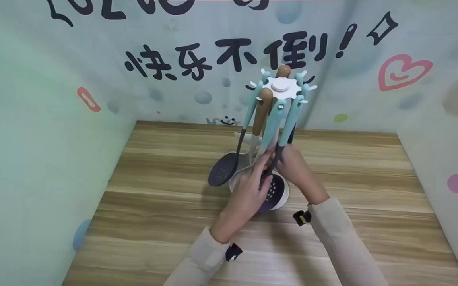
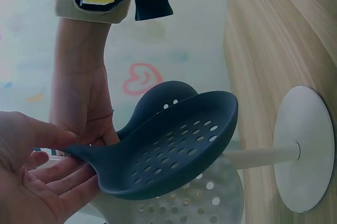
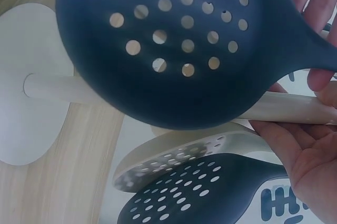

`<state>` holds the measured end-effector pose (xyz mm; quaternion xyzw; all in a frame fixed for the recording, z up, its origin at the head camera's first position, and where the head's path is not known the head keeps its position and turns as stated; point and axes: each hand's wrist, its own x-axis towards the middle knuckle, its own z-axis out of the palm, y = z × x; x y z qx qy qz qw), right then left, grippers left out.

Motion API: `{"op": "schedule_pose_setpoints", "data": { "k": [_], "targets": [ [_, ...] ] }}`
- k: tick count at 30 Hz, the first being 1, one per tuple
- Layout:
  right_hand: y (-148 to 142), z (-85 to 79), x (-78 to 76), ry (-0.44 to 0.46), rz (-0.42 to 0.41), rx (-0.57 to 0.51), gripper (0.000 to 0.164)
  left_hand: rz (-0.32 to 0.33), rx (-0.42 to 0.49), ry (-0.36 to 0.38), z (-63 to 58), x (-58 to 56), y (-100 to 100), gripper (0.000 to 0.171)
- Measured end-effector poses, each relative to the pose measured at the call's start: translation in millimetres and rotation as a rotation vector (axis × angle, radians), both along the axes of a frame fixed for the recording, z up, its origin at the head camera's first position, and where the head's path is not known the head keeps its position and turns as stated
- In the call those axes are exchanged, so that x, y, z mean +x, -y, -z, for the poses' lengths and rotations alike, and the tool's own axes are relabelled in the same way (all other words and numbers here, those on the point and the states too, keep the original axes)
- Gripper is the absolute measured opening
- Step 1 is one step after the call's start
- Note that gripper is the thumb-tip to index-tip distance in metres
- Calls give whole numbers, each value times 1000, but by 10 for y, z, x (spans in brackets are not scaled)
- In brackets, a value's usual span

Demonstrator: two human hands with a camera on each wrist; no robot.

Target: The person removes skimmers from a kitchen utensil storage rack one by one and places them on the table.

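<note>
A white utensil stand (image 1: 282, 85) has several teal- and brown-handled kitchen utensils hanging from its top hooks. My left hand (image 1: 247, 192) pinches the neck of a dark slotted skimmer (image 2: 168, 150), thumb on one side and fingers beneath. The skimmer's perforated bowl points down towards the stand's round base (image 2: 304, 150). My right hand (image 3: 310, 161) is wrapped round the white pole (image 3: 295, 107) of the stand, behind the skimmer. Another dark slotted utensil (image 1: 223, 169) hangs to the left, beside a pale slotted one (image 3: 179, 155). In the head view the hanging utensils partly hide my right fingers.
The stand rests on a wood-grain table (image 1: 153, 222). A pale printed curtain (image 1: 197, 95) with black characters and coloured shapes rises behind and at both sides. Dark straps with small mounts (image 1: 302, 217) sit on both wrists over light sleeves.
</note>
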<state>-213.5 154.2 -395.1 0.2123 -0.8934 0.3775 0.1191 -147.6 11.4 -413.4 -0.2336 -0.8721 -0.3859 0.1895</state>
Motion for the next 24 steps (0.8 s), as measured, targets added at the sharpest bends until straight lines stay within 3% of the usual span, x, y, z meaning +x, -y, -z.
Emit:
{"op": "schedule_pose_setpoints", "data": {
  "k": [5, 13, 18, 24],
  "targets": [
    [2, 1, -3, 3, 5, 4, 9, -5, 2, -35, 5, -18, -15, 45],
    [5, 14, 2, -78, -20, -1, 6, 37, 10, -54, -12, -12, -51, 35],
    [-2, 25, 4, -65, -25, -8, 8, 52, 21, -99, 7, -18, -62, 31],
    [-8, 27, 11, -77, -29, -10, 9, 62, 25, -76, -4, 4, -63, 32]
  ]
}}
